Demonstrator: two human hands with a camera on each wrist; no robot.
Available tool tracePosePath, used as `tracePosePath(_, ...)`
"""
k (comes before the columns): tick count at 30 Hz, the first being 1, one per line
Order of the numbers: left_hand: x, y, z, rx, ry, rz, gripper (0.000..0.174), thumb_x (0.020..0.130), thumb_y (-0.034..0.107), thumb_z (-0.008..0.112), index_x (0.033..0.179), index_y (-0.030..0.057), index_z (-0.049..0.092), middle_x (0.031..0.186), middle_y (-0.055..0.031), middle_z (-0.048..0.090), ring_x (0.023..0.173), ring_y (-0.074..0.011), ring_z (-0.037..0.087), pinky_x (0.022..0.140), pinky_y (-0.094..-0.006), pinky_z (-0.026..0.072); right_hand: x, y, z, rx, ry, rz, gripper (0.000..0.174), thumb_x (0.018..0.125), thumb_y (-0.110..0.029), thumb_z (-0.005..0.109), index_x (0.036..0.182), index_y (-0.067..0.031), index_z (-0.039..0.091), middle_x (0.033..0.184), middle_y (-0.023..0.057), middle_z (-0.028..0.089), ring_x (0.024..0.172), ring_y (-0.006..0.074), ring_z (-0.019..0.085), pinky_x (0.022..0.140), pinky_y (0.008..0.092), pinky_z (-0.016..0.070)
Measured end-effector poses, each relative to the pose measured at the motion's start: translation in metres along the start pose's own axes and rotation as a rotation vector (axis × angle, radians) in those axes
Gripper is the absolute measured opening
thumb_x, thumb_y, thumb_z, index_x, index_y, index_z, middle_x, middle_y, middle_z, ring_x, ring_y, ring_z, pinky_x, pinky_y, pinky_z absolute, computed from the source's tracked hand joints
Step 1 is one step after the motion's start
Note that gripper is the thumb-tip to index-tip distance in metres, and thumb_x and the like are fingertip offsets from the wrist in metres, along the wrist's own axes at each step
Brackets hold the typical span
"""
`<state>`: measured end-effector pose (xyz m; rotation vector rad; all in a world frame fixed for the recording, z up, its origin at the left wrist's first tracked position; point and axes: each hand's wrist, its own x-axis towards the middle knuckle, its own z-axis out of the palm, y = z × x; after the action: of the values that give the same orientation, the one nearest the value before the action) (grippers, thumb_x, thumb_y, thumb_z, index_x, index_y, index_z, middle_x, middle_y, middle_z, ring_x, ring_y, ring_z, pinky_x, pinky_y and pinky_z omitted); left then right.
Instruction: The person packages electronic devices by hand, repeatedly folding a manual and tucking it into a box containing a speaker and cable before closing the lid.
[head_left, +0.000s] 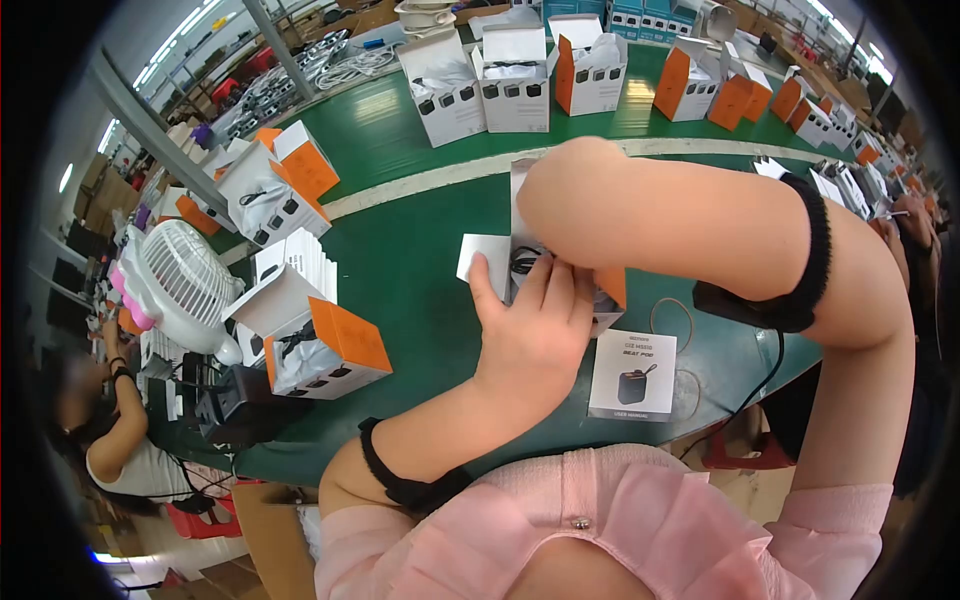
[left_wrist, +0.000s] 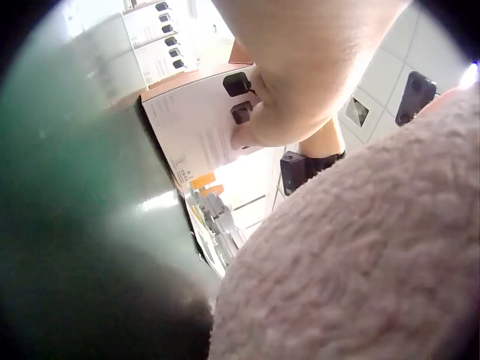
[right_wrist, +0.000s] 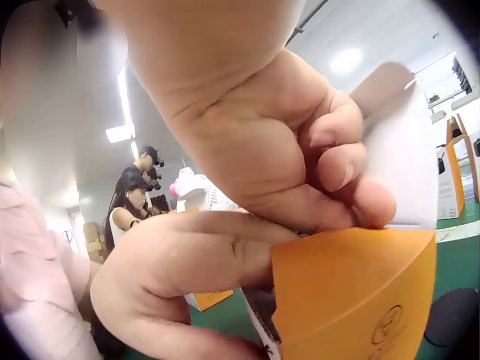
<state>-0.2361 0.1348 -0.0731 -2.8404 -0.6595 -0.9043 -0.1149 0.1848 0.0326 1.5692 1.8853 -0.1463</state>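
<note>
Head view: right forearm (head_left: 680,225) fully covers the right grip (right_wrist: 300,172) and most of the box (head_left: 610,285). Left grip (head_left: 535,330) hides the box contents. Leaflet (head_left: 632,375) small print is unreadable. Left wrist view: pink sleeve (left_wrist: 360,255) blocks the lower right, bench (left_wrist: 67,225) is blurred. Right wrist view: box is cut off at the bottom edge.

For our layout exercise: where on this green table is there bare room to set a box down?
Free: the green table between the held box and the orange-sided box at left; the strip before the far box row. Crowded: around the fan and leaflet.
</note>
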Motion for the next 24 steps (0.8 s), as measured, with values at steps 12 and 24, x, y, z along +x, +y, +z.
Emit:
tracePosePath(12, -0.002, -0.012, -0.013, -0.159, -0.023, -0.012, 0.055, 0.067, 0.023, 0.076, 0.114, 0.0010, 0.057, 0.113, -0.0123, 0.055, 0.108, -0.0291, 0.054, 0.095, -0.0617, 0.0270, 0.005, 0.017, 0.018, 0.003, 0.085, -0.060, 0.018, 0.074, -0.023, 0.067, 0.075, -0.0053, 0.070, 0.070, 0.0091, 0.065, 0.065, 0.0254, 0.063, 0.058, 0.0362, 0.0491)
tracePosePath(24, -0.007, -0.060, 0.009, -1.492, 0.096, -0.701, 0.063, 0.082, 0.001, 0.063, 0.138, 0.0068, 0.034, 0.130, -0.0156, 0.043, 0.118, -0.0209, 0.046, 0.097, -0.0327, 0.0399, -0.036, 0.022, 0.139, 1.353, 0.783, -0.294, 0.065, 0.072, -0.004, 0.074, 0.131, -0.0111, 0.047, 0.118, 0.0083, 0.049, 0.081, 0.0135, 0.054, 0.070, 0.0264, 0.0462)
